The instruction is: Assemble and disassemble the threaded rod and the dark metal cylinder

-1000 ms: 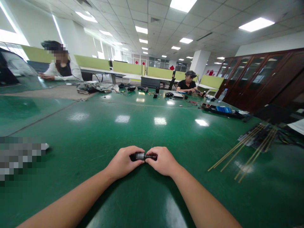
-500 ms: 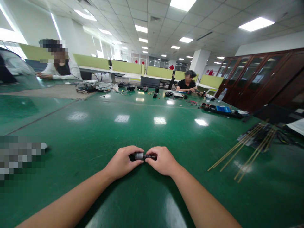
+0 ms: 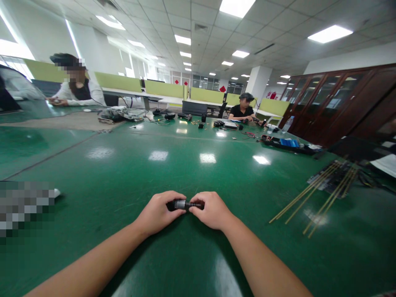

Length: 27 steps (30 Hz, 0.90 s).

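Low over the green table (image 3: 185, 173), my left hand (image 3: 159, 211) curls its thumb and fingers around a small grey metal cylinder with a dark end (image 3: 180, 204). A dark ribbed shaft (image 3: 193, 204) reaches from that cylinder to the right. My right hand (image 3: 210, 209) pinches the far end of this shaft between thumb and fingers. The two parts lie in line and appear to meet between my fingertips, though I cannot tell how they are joined. Both palms hide some of what is held.
Several thin yellow sticks (image 3: 305, 194) lie at the right over dark parts. A black tray with blue pieces (image 3: 287, 142) sits behind them. Electronic parts (image 3: 116, 114) are strewn along the far side. Two people (image 3: 243, 109) sit across the table. A blurred-out object (image 3: 26, 204) lies at left.
The view has shifted very slightly. Both hands keep their grip, and the cylinder and shaft stay almost in place.
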Tool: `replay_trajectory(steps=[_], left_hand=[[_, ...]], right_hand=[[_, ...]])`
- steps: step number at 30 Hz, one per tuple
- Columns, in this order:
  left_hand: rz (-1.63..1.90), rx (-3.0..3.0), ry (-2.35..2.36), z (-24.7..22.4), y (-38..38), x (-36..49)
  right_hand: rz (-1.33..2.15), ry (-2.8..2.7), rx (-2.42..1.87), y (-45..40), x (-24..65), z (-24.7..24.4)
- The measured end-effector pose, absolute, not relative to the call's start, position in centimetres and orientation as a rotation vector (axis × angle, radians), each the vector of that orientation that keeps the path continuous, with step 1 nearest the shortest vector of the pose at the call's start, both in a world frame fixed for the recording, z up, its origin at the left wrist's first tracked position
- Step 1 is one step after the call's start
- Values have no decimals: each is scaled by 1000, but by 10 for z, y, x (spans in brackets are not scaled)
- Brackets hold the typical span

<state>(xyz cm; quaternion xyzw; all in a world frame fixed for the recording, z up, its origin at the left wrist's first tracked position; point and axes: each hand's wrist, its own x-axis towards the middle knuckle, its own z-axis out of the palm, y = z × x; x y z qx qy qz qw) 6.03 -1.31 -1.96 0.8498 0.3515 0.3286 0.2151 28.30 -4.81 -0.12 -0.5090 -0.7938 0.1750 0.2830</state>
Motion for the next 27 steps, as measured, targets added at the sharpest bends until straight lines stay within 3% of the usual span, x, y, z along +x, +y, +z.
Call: replay_trajectory(steps=[27], left_hand=[[911,2349,968,-16,-14,61]], right_hand=[[467,-2115,-1408,-54,287,6]])
